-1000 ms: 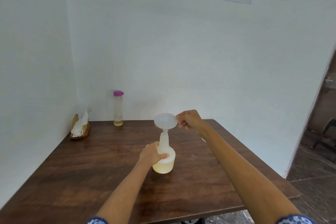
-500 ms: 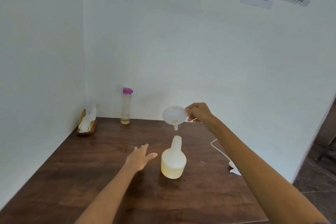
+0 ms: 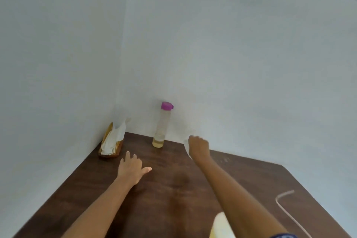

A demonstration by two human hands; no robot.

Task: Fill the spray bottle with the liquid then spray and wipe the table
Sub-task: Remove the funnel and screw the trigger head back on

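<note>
The white spray bottle body (image 3: 220, 226) stands without its head at the bottom edge, partly behind my right forearm. My right hand (image 3: 199, 147) is stretched toward the back of the brown table (image 3: 92, 189) and grips the white funnel (image 3: 186, 146), which shows only as a blurred pale edge left of the fingers. My left hand (image 3: 133, 168) hovers over the table with fingers spread, holding nothing. A tall clear bottle (image 3: 161, 127) with a purple cap and a little yellow liquid stands by the back wall, just left of my right hand.
A wooden holder with white tissues (image 3: 112, 141) sits in the back left corner against the walls. A thin pale tube (image 3: 286, 208) lies on the table at the right. White walls close off the back and left sides.
My right hand has carried the funnel away from above the spray bottle toward the back wall. The camera has swung, so the spray bottle now sits at the bottom edge. My left hand stays open.
</note>
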